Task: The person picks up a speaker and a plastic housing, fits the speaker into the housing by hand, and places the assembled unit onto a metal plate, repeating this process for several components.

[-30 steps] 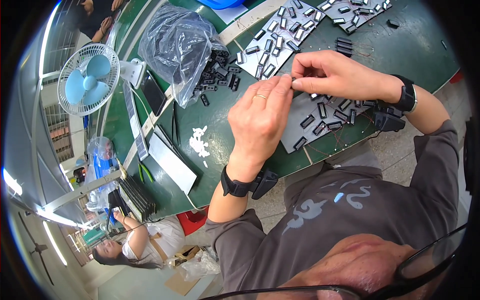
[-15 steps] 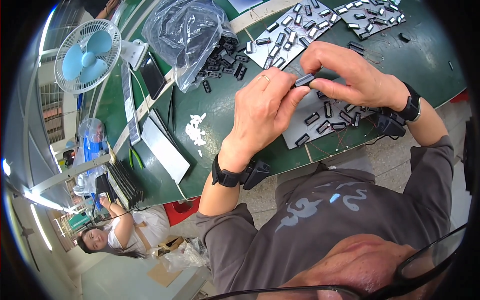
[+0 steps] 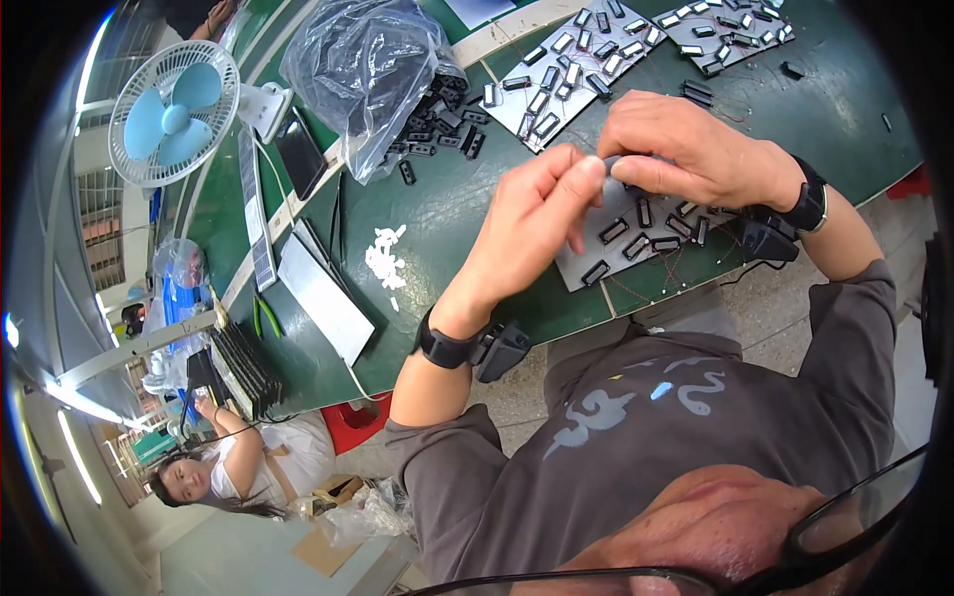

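My two hands meet above the near part of the bench, fingertips close together. Between them sits a small black rectangular part [image 3: 613, 163], mostly covered by the fingers. My left hand [image 3: 537, 221] has its thumb and forefinger closed at the part's left end. From the right, my right hand [image 3: 681, 149] pinches the same part with thumb and bent forefinger. Just beneath lies a pale board [image 3: 618, 262] carrying several black framed parts [image 3: 644, 213] with thin red wires. Farther off, a second pale board [image 3: 505, 111] holds more such parts.
A clear plastic bag [image 3: 358, 74] spills black parts [image 3: 429, 134] on the green bench [image 3: 417, 214]. Small white pieces [image 3: 386, 263], a white sheet [image 3: 323, 298], green-handled pliers [image 3: 266, 316] and a phone [image 3: 300, 151] lie left. A fan [image 3: 175, 119] stands beyond. A co-worker [image 3: 288, 457] sits lower left.
My left hand has turned and its thumb has shifted up over the black part, which shows less than before. The right hand keeps its pinch, nearly in place.
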A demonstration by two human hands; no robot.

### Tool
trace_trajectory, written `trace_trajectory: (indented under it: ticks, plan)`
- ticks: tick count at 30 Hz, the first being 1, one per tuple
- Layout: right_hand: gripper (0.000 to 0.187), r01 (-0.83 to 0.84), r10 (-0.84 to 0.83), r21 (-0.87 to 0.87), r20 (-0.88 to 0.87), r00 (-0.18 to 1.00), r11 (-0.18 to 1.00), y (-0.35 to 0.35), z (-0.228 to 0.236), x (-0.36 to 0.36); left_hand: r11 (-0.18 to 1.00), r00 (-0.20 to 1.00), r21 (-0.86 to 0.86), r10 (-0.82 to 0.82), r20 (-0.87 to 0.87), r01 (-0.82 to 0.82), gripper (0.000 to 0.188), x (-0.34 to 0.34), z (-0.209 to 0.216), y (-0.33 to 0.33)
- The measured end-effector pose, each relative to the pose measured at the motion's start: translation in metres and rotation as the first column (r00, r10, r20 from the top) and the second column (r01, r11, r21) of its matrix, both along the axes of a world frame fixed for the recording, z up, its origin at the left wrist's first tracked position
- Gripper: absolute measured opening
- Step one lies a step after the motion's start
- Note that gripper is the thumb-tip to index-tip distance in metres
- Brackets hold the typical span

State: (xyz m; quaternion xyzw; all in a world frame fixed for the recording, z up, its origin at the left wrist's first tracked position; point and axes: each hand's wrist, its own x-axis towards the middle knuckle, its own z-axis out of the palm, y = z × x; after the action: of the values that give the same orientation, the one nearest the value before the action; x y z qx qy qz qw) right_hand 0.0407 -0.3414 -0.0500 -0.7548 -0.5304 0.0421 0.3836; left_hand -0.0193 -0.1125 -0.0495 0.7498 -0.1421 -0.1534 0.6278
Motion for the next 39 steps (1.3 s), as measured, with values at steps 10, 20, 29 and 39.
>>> trace_trajectory:
  ticks: [10,20,29,39]
  plan:
    - [0.026,0.066,-0.054,0.14,-0.092,0.994,0.988,0.003,-0.014,0.003,0.943,0.753,-0.332,-0.233,-0.615,0.021,0.049,0.009,0.001,0.007]
    - [0.021,0.113,-0.077,0.137,-0.249,0.966,0.984,0.005,-0.011,0.001,0.926,0.754,-0.378,-0.243,-0.611,-0.008,0.05,0.01,-0.004,0.007]
    - [0.019,0.115,-0.061,0.131,-0.359,0.931,0.985,0.005,-0.007,0.0,0.928,0.786,-0.371,-0.24,-0.57,0.014,0.049,0.01,-0.005,0.008]
    - [0.016,0.174,0.051,0.219,-0.748,0.662,0.96,0.008,-0.011,-0.004,0.943,0.872,-0.311,-0.248,-0.423,0.117,0.041,0.009,-0.004,0.006]
